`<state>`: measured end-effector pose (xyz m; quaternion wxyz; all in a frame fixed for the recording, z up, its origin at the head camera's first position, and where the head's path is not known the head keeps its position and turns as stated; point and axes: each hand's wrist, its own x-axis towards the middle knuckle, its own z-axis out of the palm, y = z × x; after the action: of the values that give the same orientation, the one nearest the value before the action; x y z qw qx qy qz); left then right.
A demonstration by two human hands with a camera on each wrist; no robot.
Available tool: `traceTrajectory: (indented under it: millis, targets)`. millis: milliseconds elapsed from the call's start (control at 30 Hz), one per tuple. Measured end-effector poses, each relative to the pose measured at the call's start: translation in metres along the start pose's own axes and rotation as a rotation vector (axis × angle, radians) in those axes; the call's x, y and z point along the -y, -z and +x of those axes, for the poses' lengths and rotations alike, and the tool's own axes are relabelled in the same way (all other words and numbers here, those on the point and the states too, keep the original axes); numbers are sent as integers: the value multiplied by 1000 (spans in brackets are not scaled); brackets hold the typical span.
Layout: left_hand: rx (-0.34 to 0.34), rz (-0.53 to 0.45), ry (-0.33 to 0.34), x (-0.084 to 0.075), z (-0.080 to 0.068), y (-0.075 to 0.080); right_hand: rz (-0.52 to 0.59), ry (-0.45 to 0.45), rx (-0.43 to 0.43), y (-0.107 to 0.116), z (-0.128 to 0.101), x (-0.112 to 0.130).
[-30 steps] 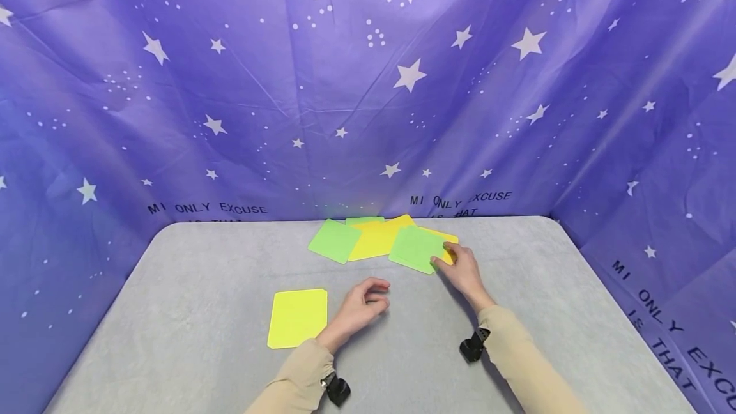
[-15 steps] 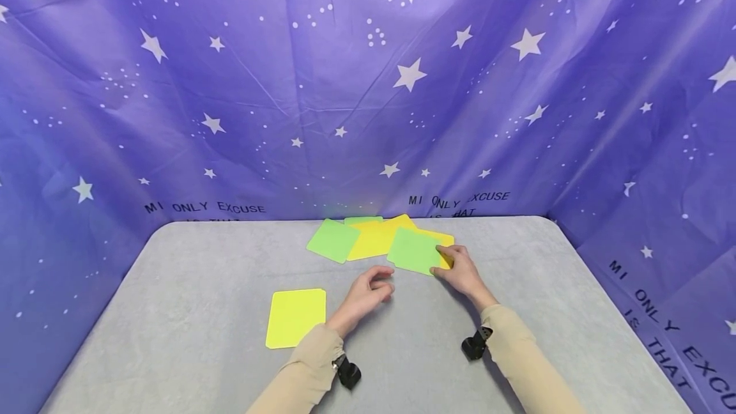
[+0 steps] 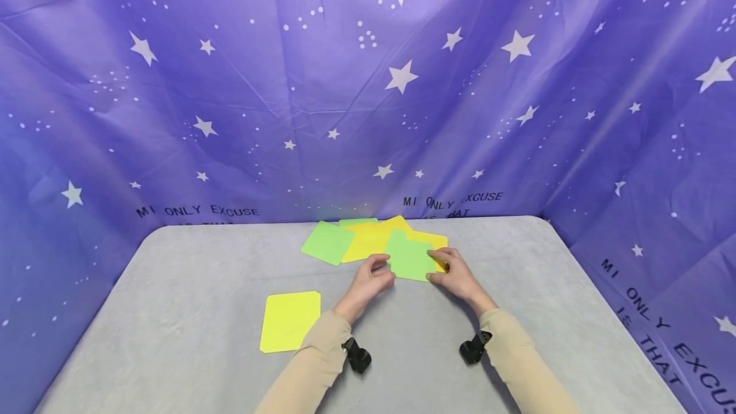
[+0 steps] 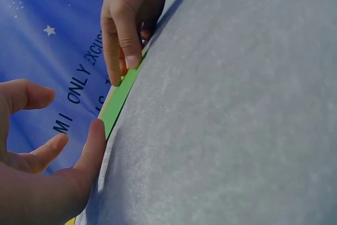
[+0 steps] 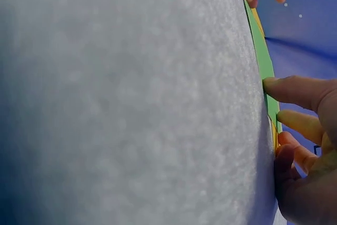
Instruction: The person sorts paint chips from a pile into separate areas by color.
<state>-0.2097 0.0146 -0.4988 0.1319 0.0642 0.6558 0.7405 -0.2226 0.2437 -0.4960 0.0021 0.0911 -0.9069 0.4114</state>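
A green square card [image 3: 411, 259] lies foremost among overlapping cards near the table's far edge. My right hand [image 3: 458, 278] holds that card at its right side with thumb and index finger; the other fingers curl low over a yellow card [image 3: 439, 241]. On the opposite side my left hand [image 3: 368, 283] hovers with bent, spread fingers. Its thumb [image 4: 93, 146] is right by the green card's edge in the left wrist view; whether it touches cannot be told. Part of another green card [image 3: 397, 236] shows behind the held one.
Behind and left lie a yellow card [image 3: 365, 241], a green card [image 3: 326, 243] and a partly covered green one [image 3: 356, 222]. A neat yellow-green card stack [image 3: 290, 321] sits by my left forearm. A purple star-patterned cloth [image 3: 322, 82] hangs around the grey table [image 3: 190, 312].
My left hand has moved forward and right to the green card's left side. My right hand has drawn that card slightly toward me, baring more of the green one behind.
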Motion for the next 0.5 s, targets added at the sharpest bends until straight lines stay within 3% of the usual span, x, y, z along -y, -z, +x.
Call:
traceTrajectory:
  millis: [167, 367, 500]
  targets:
    - [-5, -70, 16, -2, 0, 0, 13, 17, 19, -1, 0, 3]
    - [26, -54, 34, 0, -2, -3, 12, 40, 83, -2, -5, 9]
    - [22, -63, 7, 3, -2, -6, 0, 65, 103, -2, -10, 14]
